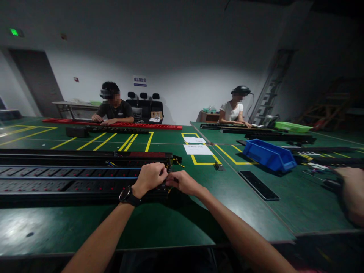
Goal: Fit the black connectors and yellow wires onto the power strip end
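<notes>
My left hand point(150, 175), with a black watch point(128, 194) on the wrist, rests at the right end of a long black housing point(85, 185). Its fingers are curled closed, and whatever they grip is hidden. Facing it, my right hand point(183, 182) has its thumb and fingers pinched at the same end, almost touching the left. Something small may be between them, too dark to make out. The housing lies flat, with rows of slots, red dots and blue strips along it. Short yellow wires point(178, 163) stick out near its end.
A phone point(259, 185), a blue bin point(269, 154), white paper sheets point(197, 149) and a small metal part point(218, 166) lie on the green table point(159, 231). At the right edge another person's hand point(352, 193) holds a dark tool. Two people work across the table.
</notes>
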`<state>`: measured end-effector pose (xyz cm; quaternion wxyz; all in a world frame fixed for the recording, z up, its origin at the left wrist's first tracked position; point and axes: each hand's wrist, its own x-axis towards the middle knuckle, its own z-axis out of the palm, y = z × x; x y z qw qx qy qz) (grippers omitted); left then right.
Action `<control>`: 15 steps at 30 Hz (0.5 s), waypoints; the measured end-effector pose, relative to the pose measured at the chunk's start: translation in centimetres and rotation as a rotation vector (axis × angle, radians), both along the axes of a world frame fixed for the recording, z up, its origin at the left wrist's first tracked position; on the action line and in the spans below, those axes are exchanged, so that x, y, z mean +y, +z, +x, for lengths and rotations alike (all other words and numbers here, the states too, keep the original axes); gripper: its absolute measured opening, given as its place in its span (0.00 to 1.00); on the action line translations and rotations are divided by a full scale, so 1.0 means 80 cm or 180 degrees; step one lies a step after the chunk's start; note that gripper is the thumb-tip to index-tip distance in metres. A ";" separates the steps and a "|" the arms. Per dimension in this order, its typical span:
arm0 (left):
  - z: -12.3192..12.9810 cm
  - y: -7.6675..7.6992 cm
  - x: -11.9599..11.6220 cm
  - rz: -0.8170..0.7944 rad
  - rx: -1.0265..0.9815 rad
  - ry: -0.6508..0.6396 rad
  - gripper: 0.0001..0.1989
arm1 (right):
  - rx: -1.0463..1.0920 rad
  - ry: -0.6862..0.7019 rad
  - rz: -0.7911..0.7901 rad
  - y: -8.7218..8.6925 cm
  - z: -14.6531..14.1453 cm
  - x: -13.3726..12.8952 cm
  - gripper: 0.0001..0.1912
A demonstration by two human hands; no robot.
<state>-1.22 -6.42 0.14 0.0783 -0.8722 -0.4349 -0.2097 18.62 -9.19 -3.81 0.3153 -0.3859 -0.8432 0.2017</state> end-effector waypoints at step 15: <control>-0.001 0.005 -0.006 -0.0357 0.0265 -0.0441 0.11 | 0.0003 0.0286 -0.0546 0.000 0.014 0.009 0.18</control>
